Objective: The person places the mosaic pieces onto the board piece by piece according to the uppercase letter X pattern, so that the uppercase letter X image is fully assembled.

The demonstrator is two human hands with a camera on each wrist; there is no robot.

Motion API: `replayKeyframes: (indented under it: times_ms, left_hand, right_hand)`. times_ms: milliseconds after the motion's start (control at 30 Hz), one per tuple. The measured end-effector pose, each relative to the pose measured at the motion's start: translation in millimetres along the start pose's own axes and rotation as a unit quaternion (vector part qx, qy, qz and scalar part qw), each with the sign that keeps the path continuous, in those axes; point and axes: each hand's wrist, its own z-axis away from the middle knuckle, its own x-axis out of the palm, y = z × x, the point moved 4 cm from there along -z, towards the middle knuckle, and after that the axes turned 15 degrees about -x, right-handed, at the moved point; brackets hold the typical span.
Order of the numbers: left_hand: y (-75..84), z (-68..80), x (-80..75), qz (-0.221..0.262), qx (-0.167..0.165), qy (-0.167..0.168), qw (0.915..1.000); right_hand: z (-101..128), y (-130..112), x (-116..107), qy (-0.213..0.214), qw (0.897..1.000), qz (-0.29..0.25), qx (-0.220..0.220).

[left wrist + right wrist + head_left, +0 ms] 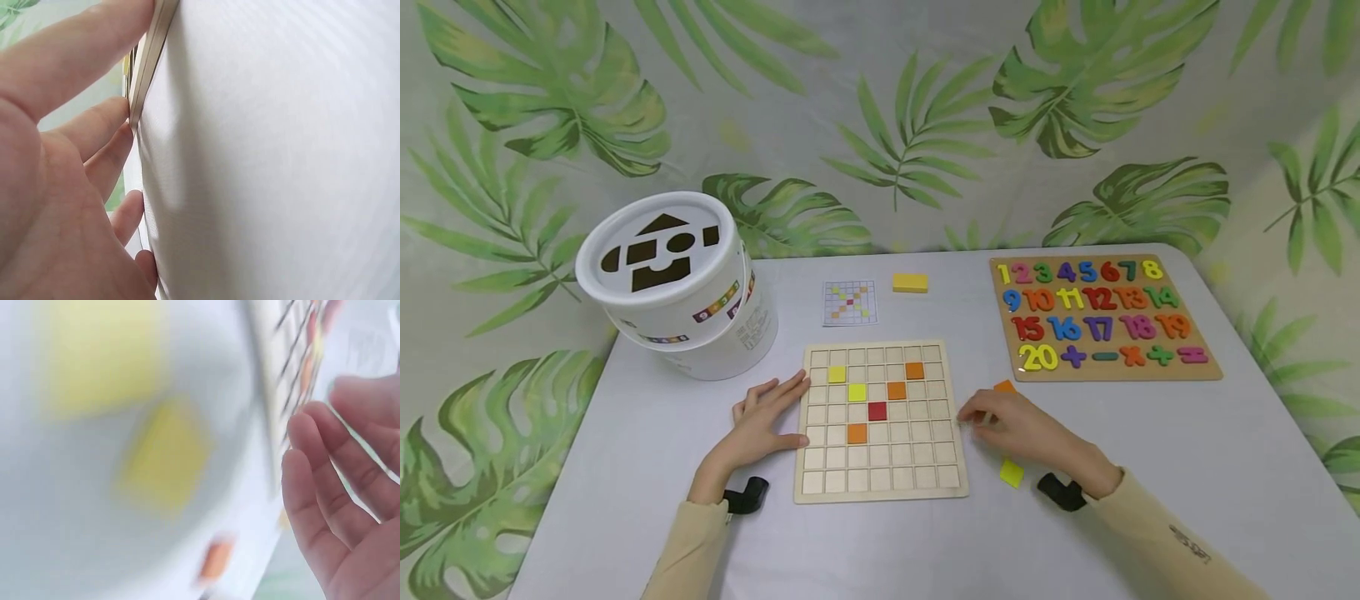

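A wooden grid board [880, 479] lies on the table between the hands. It carries two yellow tiles [857, 392], a red tile [877, 411] and three orange tiles [897, 390], arranged diagonally. At its left edge, my left hand [763, 425] touches the frame with spread fingers and thumb; the left wrist view shows fingertips against the board's side [149, 69]. My right hand [1022, 429] is beside the right edge, fingers loosely bent and nothing visible between them. Near it are a loose yellow tile [1011, 472], an orange tile [1004, 387] and, in the right wrist view, another yellow tile [106, 356].
Behind the board lie a printed pattern card [850, 302] and a yellow block [910, 283]. A white lidded bucket [730, 333] with shaped holes stands at the back left. At the back right is a number puzzle board [1120, 371]. A leaf-patterned cloth [925, 125] hangs behind the table.
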Motion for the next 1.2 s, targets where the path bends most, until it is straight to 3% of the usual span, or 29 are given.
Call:
replayKeyframes:
  times_ms: [200,467,767,1067,1200]
  left_hand:
    - [0.2,-0.8,0.6,-0.002,0.000,0.001,1.0000]
    - [-1.8,-1.3,0.8,0.002,0.000,0.002,1.0000]
    - [-0.8,-1.1,0.9,0.006,0.002,-0.001,1.0000]
    - [-0.9,-0.7,0.5,0.007,-0.004,-0.003,1.0000]
    - [0.0,-0.2,0.5,0.004,-0.006,-0.004,1.0000]
  right_hand:
    - [44.8,18.9,-6.1,-0.014,1.000,0.028,-0.001]
    - [51.3,22.4,-0.1,-0.004,0.997,0.081,-0.016]
    - [17.4,11.3,6.7,0.009,0.996,0.084,-0.007]
    - [-43.6,-22.1,30.3,-0.030,0.989,0.081,-0.119]
    - [-60.8,-30.0,43.1,-0.052,0.984,0.101,-0.137]
